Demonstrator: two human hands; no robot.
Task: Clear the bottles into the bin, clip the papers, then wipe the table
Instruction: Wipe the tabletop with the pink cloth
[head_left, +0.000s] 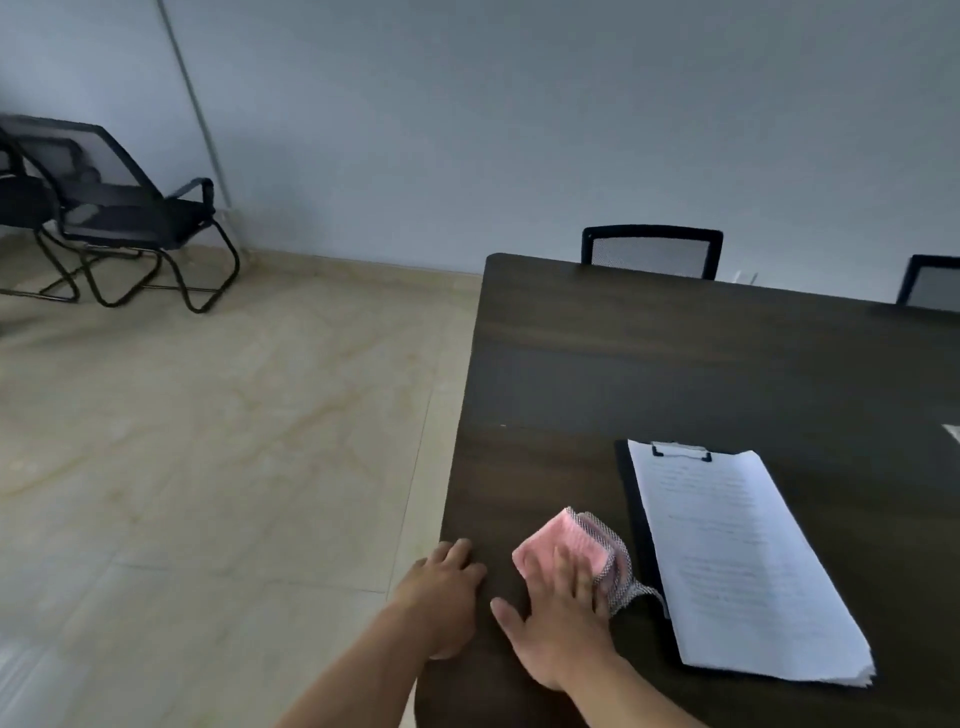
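A dark wooden table (675, 364) fills the right half of the view. A stack of white papers (737, 561) lies on a black clipboard near the front edge, held under its metal clip (680, 451). Just left of the clipboard, my right hand (561, 613) presses flat on a pink cloth with a grey mesh side (582, 551). My left hand (441, 587) rests on the table's left edge, fingers on top, holding nothing. No bottles or bin are in view.
Two black mesh chairs (652, 252) stand behind the table's far edge. More black chairs (119, 208) stand by the wall at the far left. Beige tiled floor (208, 441) spreads left of the table. A small pale object (951, 431) shows at the right edge.
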